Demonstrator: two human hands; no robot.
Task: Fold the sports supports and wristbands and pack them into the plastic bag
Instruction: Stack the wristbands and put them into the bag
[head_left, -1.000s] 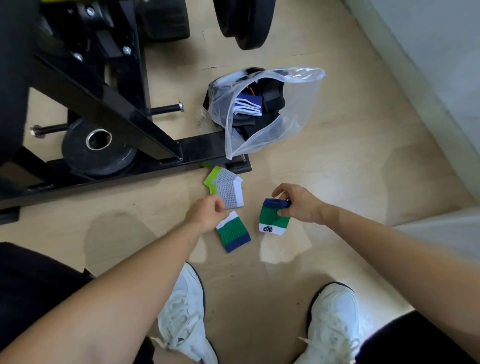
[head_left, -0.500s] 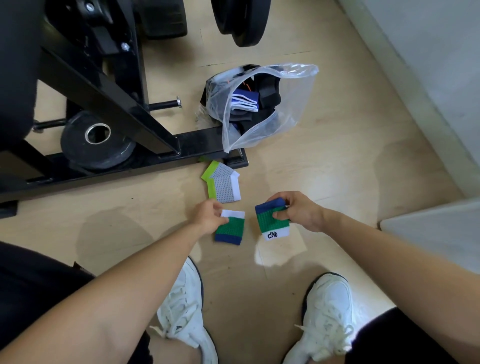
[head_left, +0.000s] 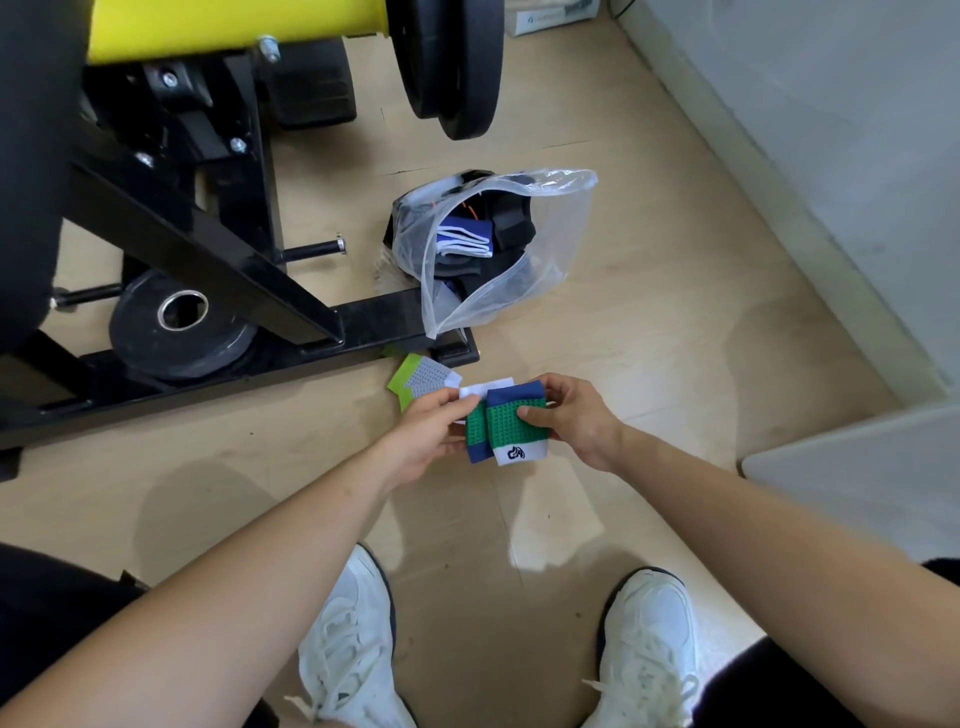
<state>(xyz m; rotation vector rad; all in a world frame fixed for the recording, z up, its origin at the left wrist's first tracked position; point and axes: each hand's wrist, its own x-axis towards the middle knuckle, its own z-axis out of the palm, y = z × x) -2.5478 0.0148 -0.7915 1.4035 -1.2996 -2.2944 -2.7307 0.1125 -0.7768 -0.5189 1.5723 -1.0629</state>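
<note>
Fingers (head_left: 445, 401) of my left hand (head_left: 423, 434) pinch one green wristband (head_left: 475, 432); my right hand (head_left: 579, 422) pinches the second wristband (head_left: 515, 425), overlapping it, short of the plastic bag (head_left: 553, 244). A loose pinch could drop them.

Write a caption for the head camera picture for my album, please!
Two overlapping green wristbands held by the left hand and right hand, near the open plastic bag.

Gym: black machine frame (head_left: 208, 244) w/ weight plates (head_left: 179, 322), wood floor (head_left: 649, 322).
</note>
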